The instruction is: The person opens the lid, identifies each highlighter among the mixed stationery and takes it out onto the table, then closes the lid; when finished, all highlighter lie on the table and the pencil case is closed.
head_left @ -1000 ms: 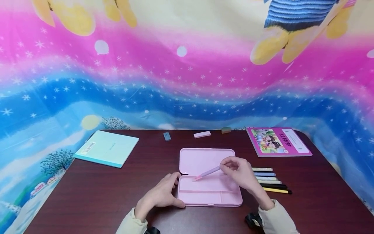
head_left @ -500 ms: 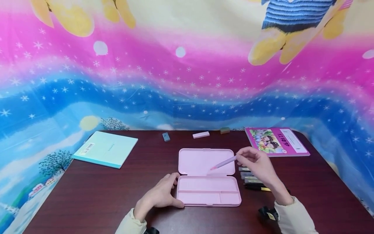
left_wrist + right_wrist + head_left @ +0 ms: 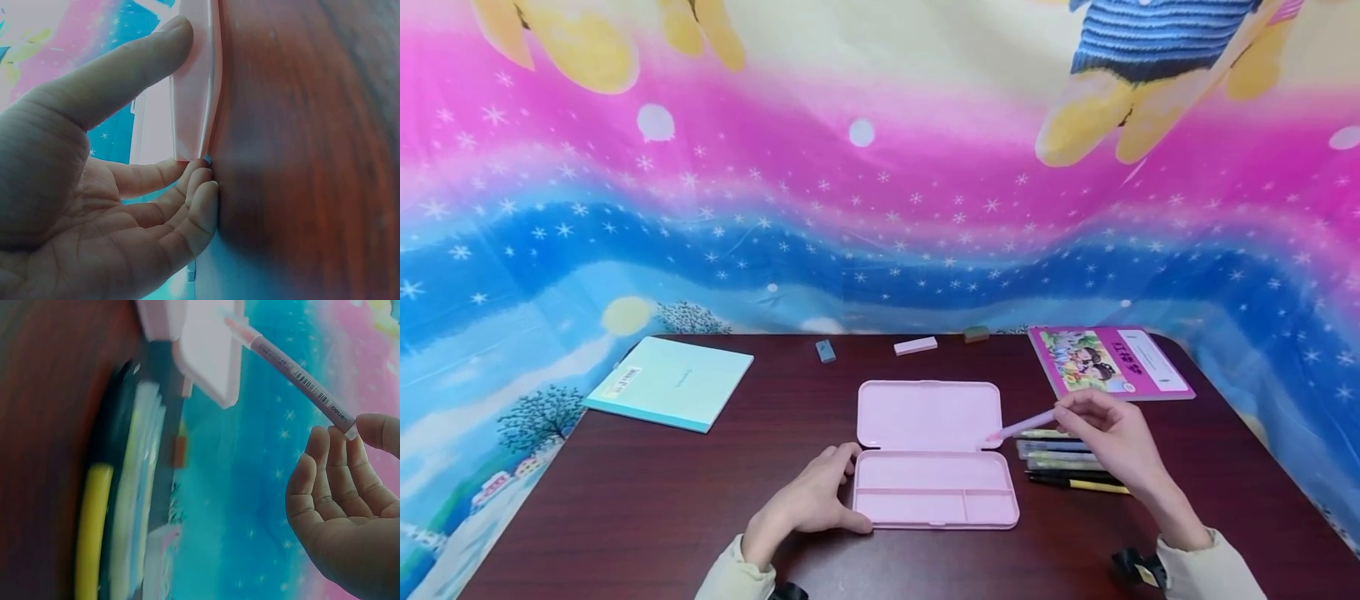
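A pink pencil case (image 3: pixel 932 470) lies open on the dark wooden table, its lid (image 3: pixel 928 414) folded back; no objects show in its compartments. My left hand (image 3: pixel 812 493) holds its left end, the thumb at the front corner and the fingers bent at the far side. In the left wrist view the thumb lies on the case's pink side (image 3: pixel 195 81). My right hand (image 3: pixel 1112 433) pinches the end of a slim purple marker pen (image 3: pixel 1028 423) between thumb and fingertips. Its pink tip points left and down, by the lid's right corner. The pen's barcode shows in the right wrist view.
Several pens (image 3: pixel 1060 458), pale ones plus a black and a yellow one, lie beneath my right hand. Behind the case are a blue eraser (image 3: pixel 825 351), a pink one (image 3: pixel 916 346) and a brownish one (image 3: pixel 977 335). A mint notebook (image 3: pixel 673 383) lies left, a magenta booklet (image 3: pixel 1108 363) right.
My right hand has moved right with the marker pen, from above the case's rear compartment to over the row of pens. The left hand stays at the case's left end.
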Demonstrator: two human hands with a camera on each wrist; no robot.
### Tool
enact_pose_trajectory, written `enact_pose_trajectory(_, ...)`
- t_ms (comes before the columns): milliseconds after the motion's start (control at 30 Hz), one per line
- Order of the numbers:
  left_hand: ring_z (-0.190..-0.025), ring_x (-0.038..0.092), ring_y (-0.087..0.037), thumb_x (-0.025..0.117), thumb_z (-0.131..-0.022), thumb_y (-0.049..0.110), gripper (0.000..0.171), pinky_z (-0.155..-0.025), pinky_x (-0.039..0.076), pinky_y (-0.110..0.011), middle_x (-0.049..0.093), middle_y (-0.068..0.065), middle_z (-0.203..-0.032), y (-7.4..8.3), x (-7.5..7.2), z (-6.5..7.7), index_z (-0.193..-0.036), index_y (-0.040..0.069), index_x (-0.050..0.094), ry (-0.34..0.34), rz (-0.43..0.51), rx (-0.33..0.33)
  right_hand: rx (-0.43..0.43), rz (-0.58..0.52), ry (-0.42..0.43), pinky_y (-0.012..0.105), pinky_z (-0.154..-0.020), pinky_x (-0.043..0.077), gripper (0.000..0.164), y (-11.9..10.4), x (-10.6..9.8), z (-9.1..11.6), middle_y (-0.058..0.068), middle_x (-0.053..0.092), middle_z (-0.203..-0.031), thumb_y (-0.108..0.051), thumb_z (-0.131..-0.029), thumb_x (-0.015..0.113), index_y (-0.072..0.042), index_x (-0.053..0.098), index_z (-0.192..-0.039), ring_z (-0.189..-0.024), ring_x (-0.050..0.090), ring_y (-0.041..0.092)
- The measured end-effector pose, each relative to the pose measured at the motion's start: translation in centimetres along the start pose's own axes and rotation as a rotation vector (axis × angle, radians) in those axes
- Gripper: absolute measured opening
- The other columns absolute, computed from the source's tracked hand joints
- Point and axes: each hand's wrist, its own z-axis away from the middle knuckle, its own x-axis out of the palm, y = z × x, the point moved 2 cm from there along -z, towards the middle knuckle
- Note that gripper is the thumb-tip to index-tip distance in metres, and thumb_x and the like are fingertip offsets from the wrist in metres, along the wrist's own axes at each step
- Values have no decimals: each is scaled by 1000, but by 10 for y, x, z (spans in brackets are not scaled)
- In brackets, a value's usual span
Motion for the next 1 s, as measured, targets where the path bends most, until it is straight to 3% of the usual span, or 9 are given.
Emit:
enact_pose_trajectory(233, -95, 51, -23, 89, -60, 30, 81, -81, 43, -41, 54, -8, -102, 1, 0, 0, -124, 2, 47, -6, 9, 3, 84, 48, 1, 26, -54, 50, 19, 13, -29, 15, -1, 68, -79, -13, -93, 64, 4, 62, -102, -63, 62, 11)
enact_pose_trajectory(400, -95, 51, -23, 89, -60, 30, 82, -81, 43, -40, 53, -8, -102, 0, 0, 0, -123, 2, 46, -6, 12, 0, 89, 54, -27, 28, -61, 55, 16, 22, -43, 23, 5, 69, -82, -8, -92, 63, 5, 62, -101, -69, 67, 14)
enact_pose_trajectory(700, -94, 51, -23, 89, -60, 30, 81, -81, 43, -41, 53, -8, -102, 1, 0, 1, -122, 3, 47, -1, 10, -4, 128, 160, -60, 27, -60, 54, 18, 33, -53, 33, 6, 70, -85, -12, -93, 64, 4, 63, -102, -71, 67, 15)
enact_pose_trajectory(800, -94, 51, -23, 89, -60, 31, 80, -81, 43, -41, 53, -9, -102, 1, 0, 1, -122, 3, 47, -1, 9, -3, 117, 143, -70, 27, -61, 54, 17, 35, -55, 35, 6, 70, -85, -10, -93, 63, 5, 63, -102, -71, 67, 14)
enact_pose_trajectory(1000, -95, 51, -23, 89, -61, 31, 80, -81, 43, -40, 53, -9, -102, 0, 0, 1, -122, 3, 47, -6, 12, -8, 137, 2, -104, 29, -65, 55, 14, 42, -63, 41, 4, 70, -87, -3, -94, 58, 7, 61, -103, -75, 69, 16)
